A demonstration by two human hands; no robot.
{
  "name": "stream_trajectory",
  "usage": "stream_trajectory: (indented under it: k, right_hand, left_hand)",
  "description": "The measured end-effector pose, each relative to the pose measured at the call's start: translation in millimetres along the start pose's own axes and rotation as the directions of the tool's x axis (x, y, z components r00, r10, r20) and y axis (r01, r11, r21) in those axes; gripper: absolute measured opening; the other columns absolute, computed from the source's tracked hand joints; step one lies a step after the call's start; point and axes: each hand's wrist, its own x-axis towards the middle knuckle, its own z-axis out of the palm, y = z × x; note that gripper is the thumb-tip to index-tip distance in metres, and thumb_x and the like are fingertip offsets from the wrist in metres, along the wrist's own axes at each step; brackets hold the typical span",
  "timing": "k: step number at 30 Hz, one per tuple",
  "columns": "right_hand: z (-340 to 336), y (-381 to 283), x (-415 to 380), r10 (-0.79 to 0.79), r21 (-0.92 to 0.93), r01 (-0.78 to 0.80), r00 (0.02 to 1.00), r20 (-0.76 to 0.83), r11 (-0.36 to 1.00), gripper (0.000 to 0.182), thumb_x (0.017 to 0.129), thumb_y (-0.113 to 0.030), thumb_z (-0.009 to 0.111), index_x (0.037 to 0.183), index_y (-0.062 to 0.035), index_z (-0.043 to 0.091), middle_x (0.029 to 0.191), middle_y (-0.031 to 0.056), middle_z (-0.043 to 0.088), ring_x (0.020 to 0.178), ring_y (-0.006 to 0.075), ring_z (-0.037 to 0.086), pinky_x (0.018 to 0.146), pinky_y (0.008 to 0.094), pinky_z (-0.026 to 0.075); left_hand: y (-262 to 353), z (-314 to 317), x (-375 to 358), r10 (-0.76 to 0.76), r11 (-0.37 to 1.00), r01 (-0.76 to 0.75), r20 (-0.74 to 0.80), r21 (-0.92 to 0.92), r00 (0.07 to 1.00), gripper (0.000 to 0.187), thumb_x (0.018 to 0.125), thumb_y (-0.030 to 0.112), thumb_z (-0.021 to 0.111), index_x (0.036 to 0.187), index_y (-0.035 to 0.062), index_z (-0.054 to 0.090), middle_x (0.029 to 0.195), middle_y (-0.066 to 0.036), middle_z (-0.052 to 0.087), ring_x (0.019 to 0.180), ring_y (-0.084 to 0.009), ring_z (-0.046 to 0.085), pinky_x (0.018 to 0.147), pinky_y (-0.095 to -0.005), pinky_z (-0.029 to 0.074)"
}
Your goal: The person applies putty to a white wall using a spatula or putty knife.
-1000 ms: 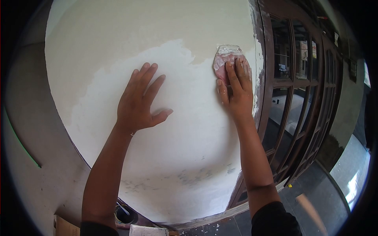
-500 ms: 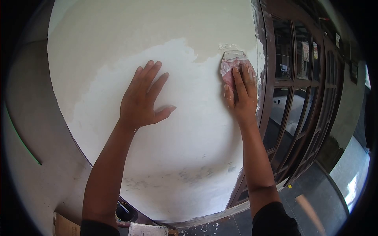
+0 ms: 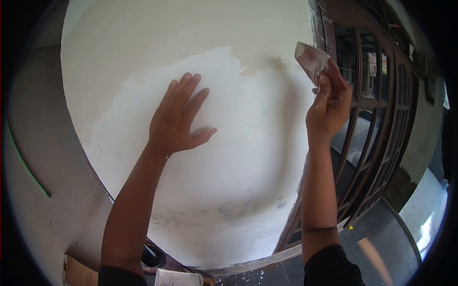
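Observation:
Spread flat on the white wall (image 3: 229,157), my left hand (image 3: 177,114) has its fingers and thumb apart and holds nothing. My right hand (image 3: 329,109) grips a reddish putty spreader (image 3: 320,64) smeared with white putty, thumb on the near face and fingers behind. The spreader is tilted, its pale edge up and to the left, and appears lifted off the wall near the right edge. A rough dab of putty (image 3: 282,62) sits on the wall left of it. Smooth white filler covers the wall's middle, with a beige area above.
A dark wooden door frame with glass panes (image 3: 353,128) stands close on the right. Below are a dark bucket (image 3: 153,257), a whitish block (image 3: 177,278), a cardboard box (image 3: 80,272) and a dark tiled floor (image 3: 286,271) with white spots.
My right hand has moved right and turned, bringing the putty spreader away from the wall where it lay pressed. The left hand keeps its place on the wall; the view has shifted slightly.

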Motion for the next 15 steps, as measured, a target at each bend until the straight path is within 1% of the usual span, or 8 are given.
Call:
stream_trajectory:
  k: [1, 2, 3, 5, 9, 10, 12, 15]
  right_hand:
    - [1, -1, 10, 0.229, 0.23, -0.229, 0.973, 0.027, 0.946, 0.019, 0.097, -0.011, 0.066, 0.112, -0.0003, 0.062, 0.108, 0.0108, 0.07, 0.097, 0.0168, 0.066, 0.086, 0.0323, 0.051]
    - [2, 1, 18, 0.434, 0.433, -0.434, 0.895, 0.104, 0.79, 0.017, 0.097, -0.01, 0.066, 0.11, -0.0002, 0.062, 0.103, 0.008, 0.07, 0.089, 0.0116, 0.065, 0.078, 0.0284, 0.052]
    - [4, 9, 21, 0.433, 0.429, -0.435, 0.895, 0.109, 0.792, 0.017, 0.097, -0.01, 0.066, 0.11, -0.0002, 0.062, 0.103, 0.008, 0.07, 0.089, 0.0116, 0.065, 0.078, 0.0284, 0.052]
    - [9, 24, 24, 0.577, 0.542, -0.597, 0.783, 0.234, 0.591, 0.019, 0.094, -0.012, 0.071, 0.108, -0.0028, 0.062, 0.1, 0.0056, 0.068, 0.08, 0.0116, 0.064, 0.063, 0.0273, 0.048]
    - [9, 37, 23, 0.568, 0.428, -0.628, 0.776, 0.275, 0.65, 0.023, 0.094, -0.013, 0.071, 0.111, -0.0009, 0.062, 0.1, 0.0056, 0.068, 0.082, 0.0108, 0.064, 0.062, 0.0259, 0.047]
    - [11, 39, 21, 0.568, 0.429, -0.627, 0.776, 0.275, 0.65, 0.023, 0.094, -0.013, 0.071, 0.111, -0.0009, 0.062, 0.1, 0.0056, 0.068, 0.082, 0.0108, 0.064, 0.062, 0.0259, 0.047]
    - [17, 43, 15, 0.598, 0.518, -0.591, 0.782, 0.178, 0.618, 0.023, 0.093, -0.013, 0.071, 0.11, -0.0004, 0.062, 0.098, 0.0057, 0.068, 0.08, 0.0108, 0.064, 0.061, 0.0255, 0.047]
    - [21, 46, 12, 0.562, 0.584, -0.527, 0.815, 0.142, 0.617, 0.023, 0.093, -0.014, 0.072, 0.109, -0.0008, 0.062, 0.096, 0.0056, 0.068, 0.078, 0.0106, 0.064, 0.059, 0.0259, 0.047]
  left_hand:
    - [0, 0, 0, -0.002, 1.0, 0.002, 0.005, 0.001, 1.0, 0.071, 0.076, 0.041, 0.075, 0.134, 0.0052, 0.057, 0.151, -0.015, 0.044, 0.143, -0.0345, 0.039, 0.116, -0.0536, 0.032]
    - [0, -1, 0, -0.005, 1.0, 0.005, 0.009, 0.002, 1.0, 0.072, 0.075, 0.041, 0.076, 0.135, 0.0054, 0.057, 0.151, -0.015, 0.044, 0.143, -0.0346, 0.039, 0.116, -0.0538, 0.032]
    - [1, -1, 0, -0.011, 1.0, 0.011, 0.008, -0.002, 1.0, 0.072, 0.075, 0.041, 0.076, 0.135, 0.0054, 0.057, 0.151, -0.015, 0.044, 0.143, -0.0346, 0.039, 0.116, -0.0538, 0.032]
    - [0, -1, 0, -0.012, 1.0, 0.012, 0.006, 0.0, 1.0, 0.072, 0.075, 0.04, 0.076, 0.135, 0.0057, 0.057, 0.152, -0.015, 0.044, 0.143, -0.0346, 0.039, 0.116, -0.054, 0.032]
    - [0, -1, 1, -0.006, 1.0, 0.006, 0.0, 0.002, 1.0, 0.071, 0.075, 0.04, 0.076, 0.134, 0.0057, 0.057, 0.152, -0.015, 0.044, 0.143, -0.0346, 0.039, 0.116, -0.0544, 0.032]
    - [0, -1, 1, -0.005, 1.0, 0.005, -0.003, -0.003, 1.0, 0.071, 0.075, 0.04, 0.076, 0.134, 0.0057, 0.057, 0.152, -0.015, 0.044, 0.144, -0.0346, 0.038, 0.116, -0.0545, 0.032]
    - [-2, -1, 0, -0.006, 1.0, 0.006, -0.006, -0.007, 1.0, 0.071, 0.075, 0.04, 0.076, 0.134, 0.0056, 0.057, 0.152, -0.015, 0.044, 0.144, -0.0345, 0.038, 0.116, -0.0546, 0.032]
    - [-1, 1, -1, 0.004, 1.0, -0.004, -0.012, -0.003, 1.0, 0.072, 0.074, 0.04, 0.076, 0.134, 0.0054, 0.057, 0.152, -0.015, 0.044, 0.144, -0.0344, 0.037, 0.116, -0.0547, 0.032]
